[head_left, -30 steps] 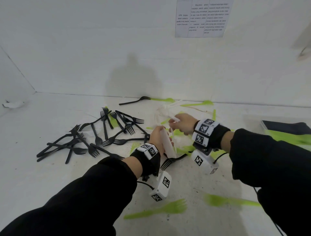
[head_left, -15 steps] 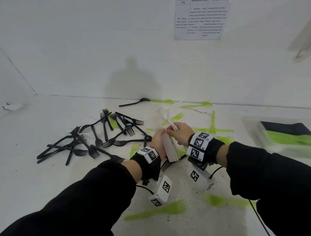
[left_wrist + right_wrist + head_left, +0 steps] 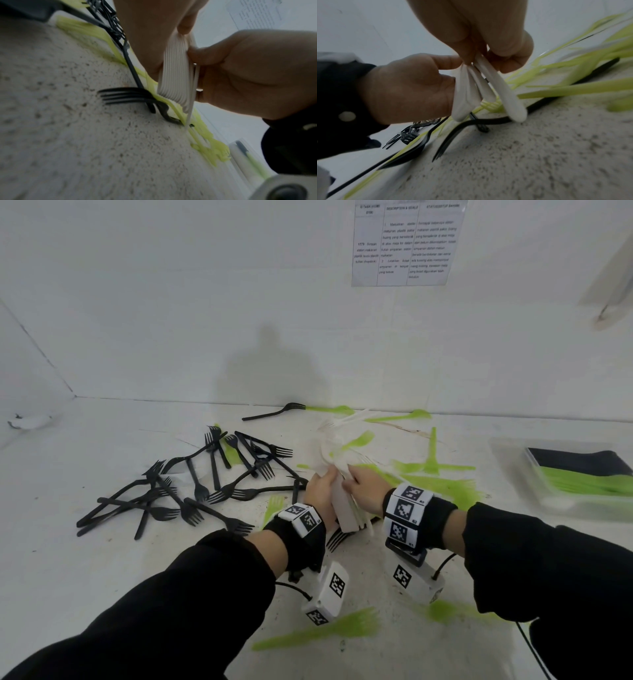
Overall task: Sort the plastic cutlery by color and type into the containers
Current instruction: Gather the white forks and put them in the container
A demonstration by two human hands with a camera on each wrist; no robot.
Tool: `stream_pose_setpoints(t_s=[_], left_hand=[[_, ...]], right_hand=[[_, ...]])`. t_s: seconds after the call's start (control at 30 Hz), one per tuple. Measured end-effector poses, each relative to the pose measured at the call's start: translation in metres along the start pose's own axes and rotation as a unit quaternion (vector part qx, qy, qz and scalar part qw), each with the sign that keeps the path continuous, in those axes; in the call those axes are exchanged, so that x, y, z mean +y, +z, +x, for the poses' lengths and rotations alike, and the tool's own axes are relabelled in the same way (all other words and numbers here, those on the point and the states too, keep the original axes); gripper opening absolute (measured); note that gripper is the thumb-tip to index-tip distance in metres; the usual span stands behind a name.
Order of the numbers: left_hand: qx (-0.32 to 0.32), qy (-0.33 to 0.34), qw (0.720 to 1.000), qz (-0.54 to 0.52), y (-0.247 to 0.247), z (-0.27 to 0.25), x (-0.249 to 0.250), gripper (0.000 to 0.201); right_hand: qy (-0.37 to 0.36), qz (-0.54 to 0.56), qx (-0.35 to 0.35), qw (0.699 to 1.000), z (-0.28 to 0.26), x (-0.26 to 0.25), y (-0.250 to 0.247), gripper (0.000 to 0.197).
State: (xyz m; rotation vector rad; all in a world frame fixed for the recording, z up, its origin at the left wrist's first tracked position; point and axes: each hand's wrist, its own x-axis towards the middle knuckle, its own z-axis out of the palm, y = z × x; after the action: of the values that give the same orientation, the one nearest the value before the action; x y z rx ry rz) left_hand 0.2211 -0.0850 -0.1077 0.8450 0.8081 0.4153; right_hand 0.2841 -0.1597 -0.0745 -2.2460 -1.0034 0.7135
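Right hand (image 3: pixel 364 486) has come back w/ another white piece, pinching it vs the white cutlery stack (image 3: pixel 344 508) gripped upright in left hand (image 3: pixel 320 494), above the surface (image 3: pixel 102 559). Imo square handle ends b4 heading to container (image 3: pixel 507 457).

We see bright, even light in the head view; a soft shadow (image 3: pixel 270 364) falls on the wall (image 3: pixel 171 302); both wrist views are dim and blurred.

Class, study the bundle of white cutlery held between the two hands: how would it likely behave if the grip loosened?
The white bundle is many thin pieces stacked side by side, so it would probably slide apart. Its handles already splay in the right wrist view, suggesting smooth, slippery plastic. The left hand and right hand pinch it easily, so it is likely light.
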Motion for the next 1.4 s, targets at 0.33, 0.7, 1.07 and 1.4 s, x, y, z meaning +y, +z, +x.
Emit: stream_pose_setpoints(t_s=[0.33,0.7,1.07,1.4], left_hand=[[-0.019,-0.002,1.0,-0.019,0.001,-0.005,-0.002,0.012],[-0.026,0.009,1.0,-0.011,-0.001,-0.012,-0.006,0.008],[-0.01,0.008,1.0,-0.011,-0.001,-0.013,0.005,0.014],[-0.025,0.021,0.999,0.003,-0.005,-0.014,0.001,0.009]], right_hand=[[-0.02,0.087,0.101,0.991,-0.01,0.006,-0.005,0.038],[-0.044,0.118,0.114,0.985,-0.005,0.011,-0.003,0.02],[-0.012,0.007,0.029,0.999,0.017,0.023,-0.038,0.021],[0.098,-0.247,0.016,0.964,0.049,0.051,-0.067,0.033]])
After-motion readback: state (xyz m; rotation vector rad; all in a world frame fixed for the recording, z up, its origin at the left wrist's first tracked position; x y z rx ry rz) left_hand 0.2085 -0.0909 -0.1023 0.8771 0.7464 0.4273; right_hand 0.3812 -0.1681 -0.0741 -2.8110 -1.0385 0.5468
